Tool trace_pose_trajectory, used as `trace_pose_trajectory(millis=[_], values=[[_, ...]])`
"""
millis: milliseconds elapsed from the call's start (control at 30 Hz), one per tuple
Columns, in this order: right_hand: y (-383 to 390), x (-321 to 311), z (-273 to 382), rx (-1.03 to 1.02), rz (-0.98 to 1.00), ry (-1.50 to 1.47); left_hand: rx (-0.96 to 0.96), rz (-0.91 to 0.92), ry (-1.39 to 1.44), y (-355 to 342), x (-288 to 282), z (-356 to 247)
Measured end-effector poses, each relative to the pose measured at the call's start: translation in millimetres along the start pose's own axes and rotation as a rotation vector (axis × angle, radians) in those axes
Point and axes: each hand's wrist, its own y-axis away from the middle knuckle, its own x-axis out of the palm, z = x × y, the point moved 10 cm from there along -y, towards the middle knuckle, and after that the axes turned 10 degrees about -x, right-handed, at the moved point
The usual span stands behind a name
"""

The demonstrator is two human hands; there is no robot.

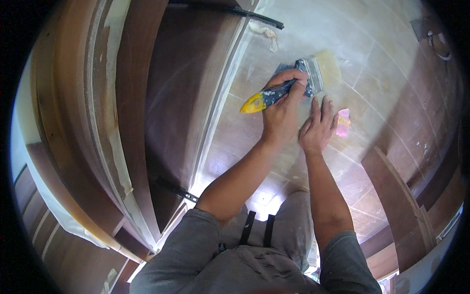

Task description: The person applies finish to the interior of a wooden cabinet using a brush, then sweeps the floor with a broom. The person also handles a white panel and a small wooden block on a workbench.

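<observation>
A pale tiled surface (374, 54) is spreading out ahead of the person, showing hazy patches. A dark wooden panel (191, 78) is standing along its left side, and a brown board (399, 206) is lying at the right. A black metal rail (259, 18) is jutting over the surface near the top. The wide paintbrush (313, 77) is sitting inside the left hand (283, 115), its yellow handle end pointing back to the left and its cream bristles resting toward the upper right. That left hand is gripping it closely around the handle, just behind the metal band. The right hand (317, 125) is holding nothing visible; its fingers are stretching forward, slightly parted, just below the bristles. A crumpled pale scrap (267, 35) is lying near the rail. A small pink piece (343, 123) is lying just beside the right fingers; whether they are touching it, I cannot tell.
</observation>
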Motion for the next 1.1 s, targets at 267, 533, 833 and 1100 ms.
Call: trace_pose_trajectory(millis=[267, 533, 833, 1100], values=[[3, 26, -15, 0.032, 0.154, 0.12, -0.039, 0.162, -0.04, -17, -21, 34], [1, 9, 1, -0.095, -0.169, 0.008, 0.168, -0.241, -1.408, 45, -321, -101], [1, 13, -5, -0.091, -0.177, -0.044, 0.495, -0.852, -1.645, 103, -457, -165], [1, 14, -6, -0.09, -0.182, -0.068, -0.359, -0.685, -1.982, 200, -446, -63]])
